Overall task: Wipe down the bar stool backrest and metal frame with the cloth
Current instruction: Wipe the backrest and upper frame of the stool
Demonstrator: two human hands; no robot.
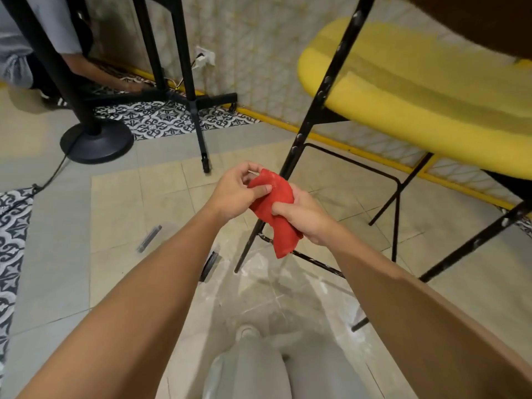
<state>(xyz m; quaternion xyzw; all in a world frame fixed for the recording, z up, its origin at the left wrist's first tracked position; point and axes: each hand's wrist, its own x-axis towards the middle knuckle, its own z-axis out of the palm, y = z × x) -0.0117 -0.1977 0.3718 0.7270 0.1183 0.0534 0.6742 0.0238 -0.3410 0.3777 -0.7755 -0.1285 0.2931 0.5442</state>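
Note:
A red cloth (277, 210) is bunched between both hands in the middle of the head view. My left hand (237, 194) pinches its upper edge with thumb and fingers. My right hand (302, 216) grips its middle, and the loose end hangs below. Just behind the cloth runs a black metal leg (322, 90) of the bar stool, chipped in spots. The stool's yellow seat (417, 102) fills the upper right, with a dark brown backrest (475, 21) at the top right corner. A black footrest bar (359, 161) joins the legs.
A black pedestal base (96, 142) and a black stand with crossed feet (190, 99) are at the upper left. Another person's arm (95, 70) reaches to the floor there. A small dark object (149, 239) lies on the tiles. A yellow skirting strip follows the wall.

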